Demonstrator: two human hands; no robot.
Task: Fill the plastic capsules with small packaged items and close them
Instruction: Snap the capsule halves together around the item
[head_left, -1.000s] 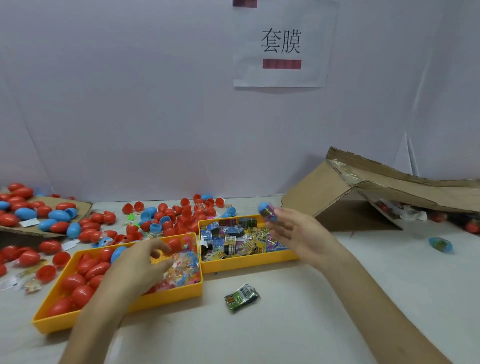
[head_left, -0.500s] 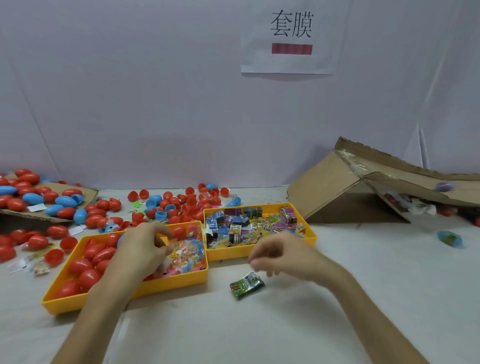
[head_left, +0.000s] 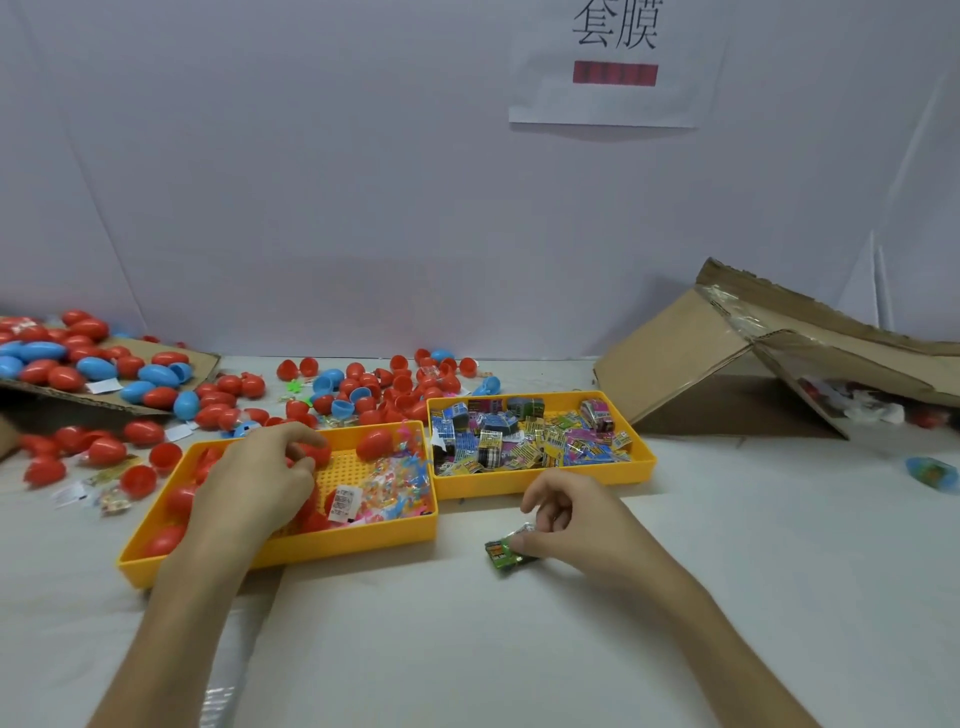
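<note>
- Far left on the table (head_left: 727, 571), I see red and blue capsules (head_left: 93, 364) heaped on a cardboard sheet (head_left: 200, 359), with loose capsule halves (head_left: 363, 389) strewn toward the middle.
- I read the left hand (head_left: 260, 483) as inside the left yellow tray (head_left: 363, 543), its fingers curled, thumb and forefinger pinching a red capsule half (head_left: 318, 455) among other red halves and clear-wrapped trinkets.
- Touching that tray, the right yellow tray (head_left: 545, 482) holds colourful packets (head_left: 519, 439).
- Just in front of it, the right hand (head_left: 576, 525) is low, fingers bent, pinching a green packet (head_left: 505, 555) that lies on the tabletop.
- Farther right I see a collapsed cardboard box (head_left: 685, 364) and a blue capsule (head_left: 932, 472) lying alone.
</note>
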